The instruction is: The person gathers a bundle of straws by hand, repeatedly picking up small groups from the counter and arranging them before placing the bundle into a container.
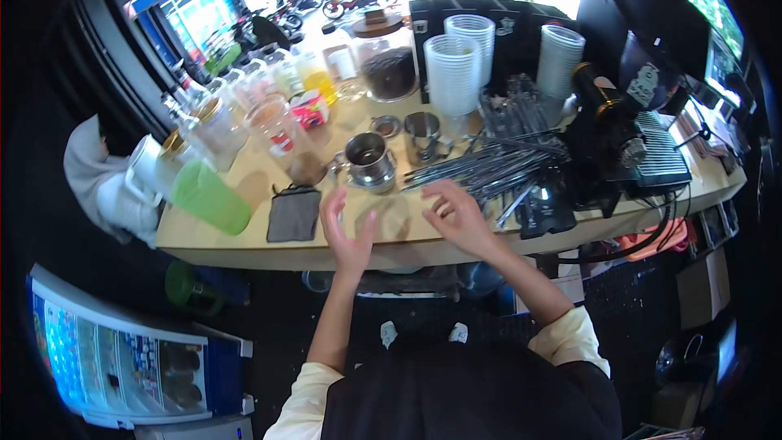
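Above the front part of the wooden counter, my left hand is raised with its fingers apart and nothing in it. To its right my right hand has loosely curved fingers and holds nothing. Just beyond my left hand stands a metal cup with a handle. A second metal cup is behind it to the right, with a small round metal piece near both. A grey cloth lies left of my left hand. Many wrapped straws are spread beyond my right hand.
A green pitcher, clear jugs and a large jar line the left and back. Stacked plastic cups, a black machine and a monitor stand right. A person is at the far left, near a display fridge.
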`<state>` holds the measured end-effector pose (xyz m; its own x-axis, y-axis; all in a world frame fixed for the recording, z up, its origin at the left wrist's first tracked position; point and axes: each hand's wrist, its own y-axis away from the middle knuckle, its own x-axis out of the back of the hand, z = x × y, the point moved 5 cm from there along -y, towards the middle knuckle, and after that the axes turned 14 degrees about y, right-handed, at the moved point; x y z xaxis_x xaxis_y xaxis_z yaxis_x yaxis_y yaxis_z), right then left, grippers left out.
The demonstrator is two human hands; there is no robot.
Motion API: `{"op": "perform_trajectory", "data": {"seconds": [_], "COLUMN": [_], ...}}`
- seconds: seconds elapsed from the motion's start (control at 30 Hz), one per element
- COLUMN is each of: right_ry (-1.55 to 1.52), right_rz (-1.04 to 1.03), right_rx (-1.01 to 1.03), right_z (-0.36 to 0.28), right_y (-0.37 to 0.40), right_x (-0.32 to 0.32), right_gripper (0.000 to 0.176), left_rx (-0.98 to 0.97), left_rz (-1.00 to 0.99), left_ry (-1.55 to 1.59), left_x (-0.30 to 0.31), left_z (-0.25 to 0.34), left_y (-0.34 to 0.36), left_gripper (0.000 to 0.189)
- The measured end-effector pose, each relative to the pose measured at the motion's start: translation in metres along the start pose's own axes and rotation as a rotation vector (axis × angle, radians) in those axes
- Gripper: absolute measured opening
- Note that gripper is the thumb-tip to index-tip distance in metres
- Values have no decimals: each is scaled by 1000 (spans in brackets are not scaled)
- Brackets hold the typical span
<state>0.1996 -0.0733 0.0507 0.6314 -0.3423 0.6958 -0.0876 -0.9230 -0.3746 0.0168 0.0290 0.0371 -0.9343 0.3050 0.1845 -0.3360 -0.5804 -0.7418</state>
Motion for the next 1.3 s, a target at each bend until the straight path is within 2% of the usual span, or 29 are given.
{"op": "perform_trajectory", "data": {"seconds": [0.07,0.1,0.17,0.2,0.23,0.3,0.33,0.37,0.43,0.47,0.53,0.63,1.0,1.07,1.1,1.13,1.17,1.23,1.27,1.3], "right_ry": [-107,-91,-130,-179,-175,-110,-146,-132,-191,-186,-225,-287,-319,-323,-323,-172,-20,265,265,458], "right_rz": [27,39,140,123,119,47,2,6,-14,-9,2,-18,18,11,9,69,127,268,260,312], "right_rx": [-109,-73,-84,-105,-95,-186,-224,-227,-203,-202,-213,-219,-183,-183,-181,-179,-177,-242,-248,-240], "right_z": [2,-3,2,5,7,13,13,12,14,15,15,10,4,-2,-8,-13,-16,-15,-4,4], "right_y": [-13,-41,-55,-58,-63,-71,-73,-78,-82,-84,-86,-87,-111,-109,-108,-105,-102,-91,-87,-82], "right_x": [4,-11,-18,-24,-27,-33,-35,-36,-42,-44,-46,-50,-80,-72,-60,-37,-15,24,31,41], "right_gripper": [57,57,63,73,73,77,80,80,79,79,78,78,78,64,64,54,45,28,28,25], "left_rx": [150,115,219,222,217,332,300,296,311,306,379,387,408,403,367,330,331,261,270,279], "left_rz": [54,76,61,28,38,-80,-39,-38,-89,-90,-52,-33,13,5,33,62,67,55,55,56], "left_ry": [4,4,115,98,97,204,177,191,176,181,236,219,266,246,227,209,212,123,124,143], "left_x": [-1,14,16,18,22,19,23,25,24,25,26,33,61,61,62,63,64,66,64,59], "left_z": [7,-8,-13,-20,-27,-42,-41,-47,-59,-63,-67,-70,-91,-91,-85,-79,-76,-68,-68,-67], "left_y": [-13,-26,-28,-27,-27,-28,-31,-37,-45,-46,-49,-53,-58,-57,-57,-58,-56,-49,-47,-46], "left_gripper": [79,79,80,82,82,81,70,70,50,50,34,29,31,34,41,48,48,67,67,73]}}
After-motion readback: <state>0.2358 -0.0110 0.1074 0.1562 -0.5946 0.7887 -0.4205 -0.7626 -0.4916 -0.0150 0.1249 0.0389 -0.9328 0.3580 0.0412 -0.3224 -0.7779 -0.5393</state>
